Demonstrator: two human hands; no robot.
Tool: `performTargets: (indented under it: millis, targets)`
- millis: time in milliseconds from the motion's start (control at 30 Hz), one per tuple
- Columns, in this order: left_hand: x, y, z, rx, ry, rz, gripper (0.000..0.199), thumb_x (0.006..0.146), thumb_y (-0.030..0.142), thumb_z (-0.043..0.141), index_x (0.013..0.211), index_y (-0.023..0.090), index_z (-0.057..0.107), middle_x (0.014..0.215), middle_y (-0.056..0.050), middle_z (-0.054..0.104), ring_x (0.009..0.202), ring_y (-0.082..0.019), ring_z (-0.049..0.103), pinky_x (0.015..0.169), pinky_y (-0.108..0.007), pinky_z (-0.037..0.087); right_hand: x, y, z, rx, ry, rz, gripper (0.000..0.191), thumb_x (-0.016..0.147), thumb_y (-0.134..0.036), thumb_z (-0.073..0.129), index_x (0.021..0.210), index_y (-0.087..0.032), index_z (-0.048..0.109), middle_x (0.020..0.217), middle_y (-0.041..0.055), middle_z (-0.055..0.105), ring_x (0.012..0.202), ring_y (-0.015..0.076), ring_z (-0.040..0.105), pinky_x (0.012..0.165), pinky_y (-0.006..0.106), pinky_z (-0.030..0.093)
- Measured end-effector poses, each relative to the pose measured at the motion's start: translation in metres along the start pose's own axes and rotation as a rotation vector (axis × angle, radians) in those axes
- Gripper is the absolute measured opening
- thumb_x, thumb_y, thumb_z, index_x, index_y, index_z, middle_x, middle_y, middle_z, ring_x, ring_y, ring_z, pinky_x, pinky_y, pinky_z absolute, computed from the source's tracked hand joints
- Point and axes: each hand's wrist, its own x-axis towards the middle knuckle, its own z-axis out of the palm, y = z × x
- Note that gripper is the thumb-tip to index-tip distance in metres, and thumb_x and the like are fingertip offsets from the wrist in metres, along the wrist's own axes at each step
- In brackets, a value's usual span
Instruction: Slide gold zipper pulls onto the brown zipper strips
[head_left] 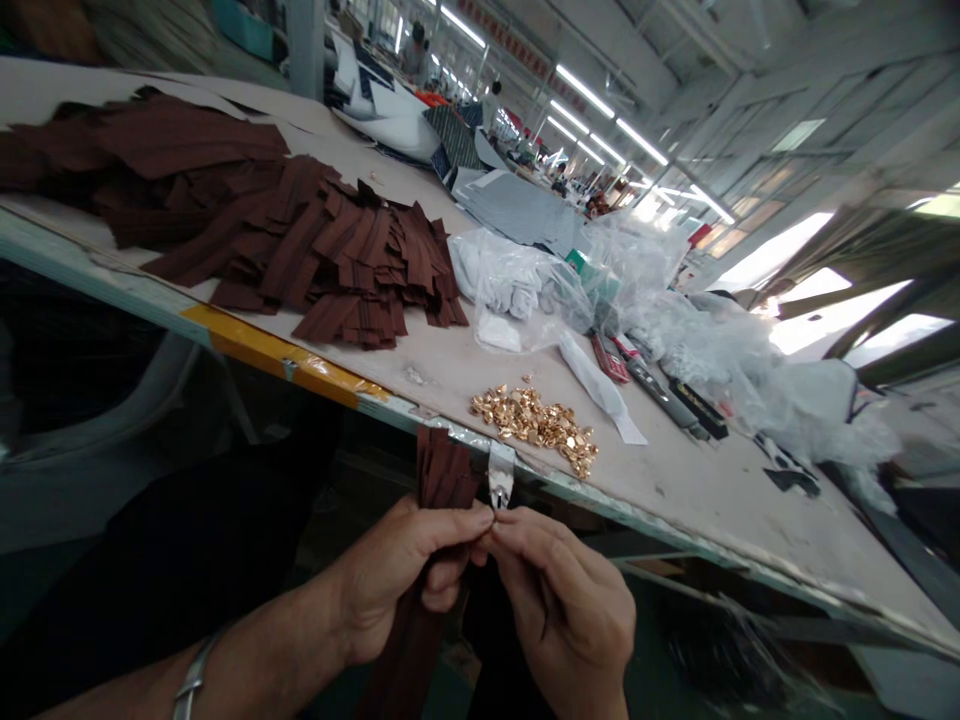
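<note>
Closest to the lens is a left forearm with a silver bracelet [193,680] on it, down at 8 o'clock if you put the clock's middle where the fingertips meet. That left hand [409,560] is closed around a bundle of brown strips [444,470], with the ends poking up and the rest hanging below. The right hand [574,590] has thumb and forefinger pressed together, tips right against the left ones. Can't tell what's pinched in there, it's too small and covered up. Just above the tips, at 12 o'clock, there's a metal fixture [501,470] on the edge of the surface [675,500].

Readable text? Basically nothing, sorry. The red banner [514,45] way back at 12 o'clock has characters on it, but they're too blurry to make out. The black box [697,408] at 2 o'clock has some pale print, also too small. No brand I can pick out on the red item [610,358] near it either.

Other stuff: loose gold metal pieces [536,420] at 1 o'clock, a big pile of brown strips [300,240] between 10 and 11, yellow tape [300,355] along the edge at 10, and clear plastic bags [675,330] between 1 and 2.
</note>
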Motion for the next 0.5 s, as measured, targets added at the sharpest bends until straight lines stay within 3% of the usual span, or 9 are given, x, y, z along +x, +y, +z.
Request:
performTargets:
  millis: [167,267,500]
  targets:
    - [-0.0018,-0.0002,0.0003,0.016,0.011,0.000,0.011,0.073,0.023,0.067,0.069,0.014,0.063,0.055,0.004,0.054,0.038,-0.002,0.032,0.039,-0.016,0.021,-0.0003,-0.0006,-0.0036,-0.181,-0.011,-0.057,0.019,0.082,-0.002,0.064,0.096,-0.014,0.070,0.092,0.0091,0.077,0.088,0.0161,0.073,0.083,0.019,0.056]
    - [-0.0016,-0.0021,-0.0021,0.023,0.030,0.009,0.013,0.073,0.025,0.067,0.068,0.014,0.063,0.056,0.004,0.055,0.038,-0.002,0.033,0.040,-0.017,0.021,0.0016,-0.0002,-0.0025,-0.181,-0.033,-0.034,0.017,0.083,-0.003,0.063,0.095,-0.013,0.069,0.092,0.0089,0.077,0.089,0.0151,0.073,0.084,0.017,0.055]
    - [-0.0029,0.0007,-0.0045,0.004,0.001,0.007,0.054,0.081,0.063,0.051,0.069,0.013,0.067,0.053,0.001,0.055,0.036,-0.004,0.035,0.040,-0.018,0.022,0.0064,0.0018,0.0028,-0.042,-0.029,0.144,0.018,0.084,-0.003,0.061,0.093,-0.017,0.068,0.094,0.0050,0.075,0.090,0.0122,0.071,0.081,0.016,0.053]
